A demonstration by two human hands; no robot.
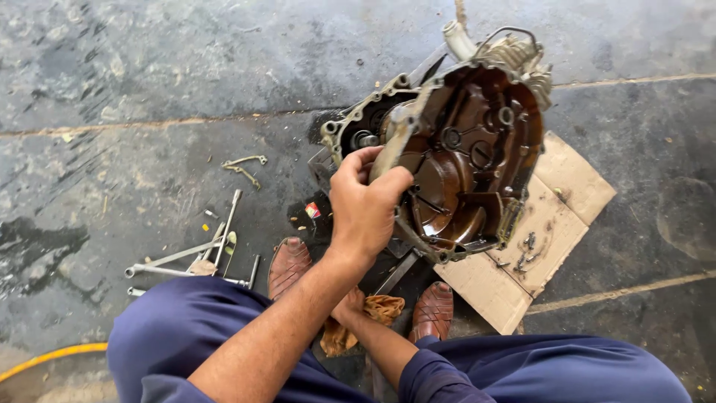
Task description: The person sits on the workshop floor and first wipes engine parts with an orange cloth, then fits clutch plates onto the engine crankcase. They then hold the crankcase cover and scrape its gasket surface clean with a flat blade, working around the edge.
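My left hand (pixel 364 205) grips the left rim of an oily brown engine side cover (pixel 470 160), which is tilted up and away from the engine crankcase (pixel 365 123) behind it, so its inner face shows. My right hand (pixel 347 304) is low between my feet, closed on a crumpled orange-brown rag (pixel 377 312). The rag and my left forearm hide most of that hand. The engine rests on the stained concrete floor, partly on a flattened piece of cardboard (pixel 556 201).
Several bolts (pixel 526 252) lie on the cardboard. Long socket wrenches and spanners (pixel 201 254) lie on the floor at left, with a bent metal piece (pixel 245 167) beyond. My brown shoes (pixel 288 263) flank the engine. A yellow hose (pixel 52 355) curves at lower left.
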